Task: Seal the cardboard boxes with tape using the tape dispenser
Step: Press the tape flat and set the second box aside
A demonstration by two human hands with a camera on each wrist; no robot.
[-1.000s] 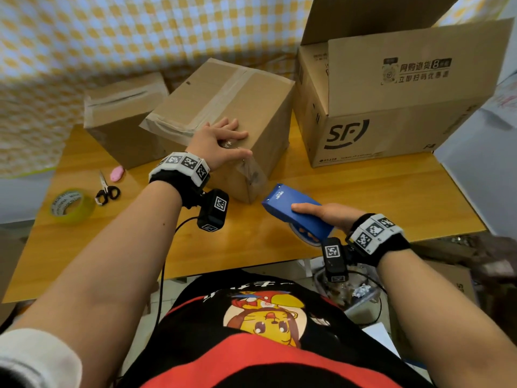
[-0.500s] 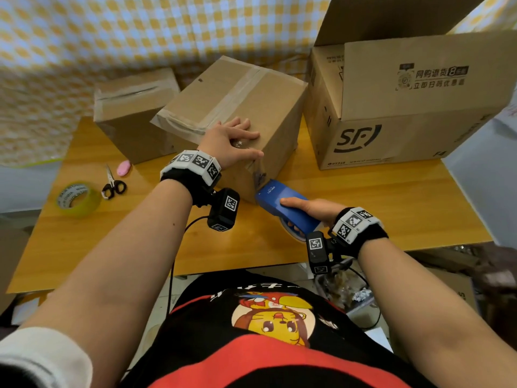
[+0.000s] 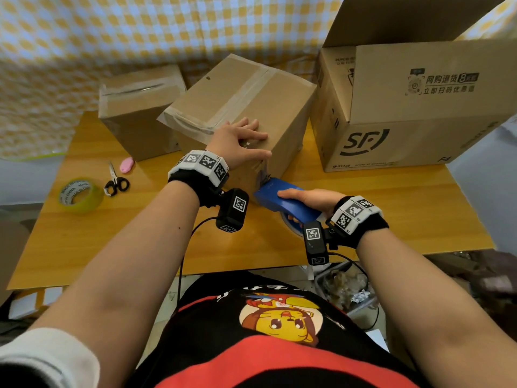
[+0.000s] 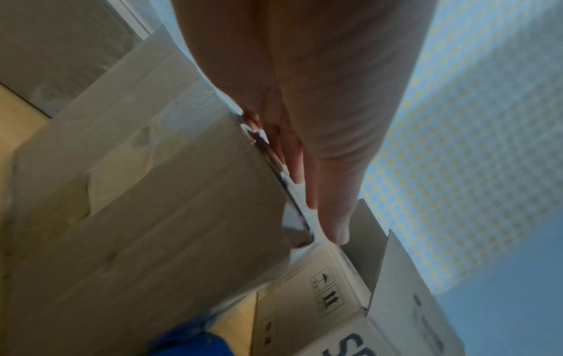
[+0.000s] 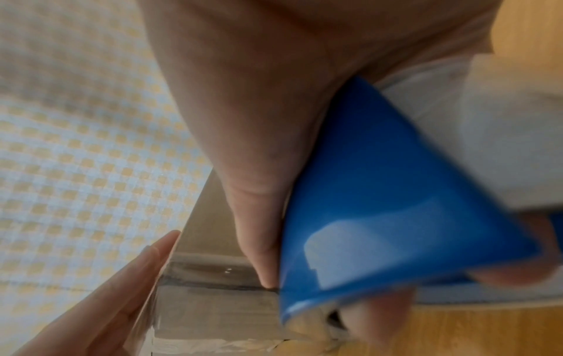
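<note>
A closed cardboard box (image 3: pixel 268 107) with clear tape along its top seam stands tilted mid-table. My left hand (image 3: pixel 240 141) lies flat on its near top edge, fingers straight, pressing a strip of tape; the left wrist view shows those fingers (image 4: pixel 320 183) along the taped edge of the box (image 4: pixel 152 216). My right hand (image 3: pixel 310 198) grips the blue tape dispenser (image 3: pixel 282 200), whose front end touches the box's near side. In the right wrist view the dispenser (image 5: pixel 396 204) sits under my thumb, against the taped box corner (image 5: pixel 213 301).
A big open SF box (image 3: pixel 419 113) stands at the right, a smaller taped box (image 3: pixel 140 107) at the back left. Scissors (image 3: pixel 114 180), a pink object (image 3: pixel 127 165) and a yellow-green tape roll (image 3: pixel 79 194) lie at the left on the wooden table (image 3: pixel 391 208).
My right hand has carried the dispenser left and forward until its front end meets the box's near side. My left hand stays pressed on the box top.
</note>
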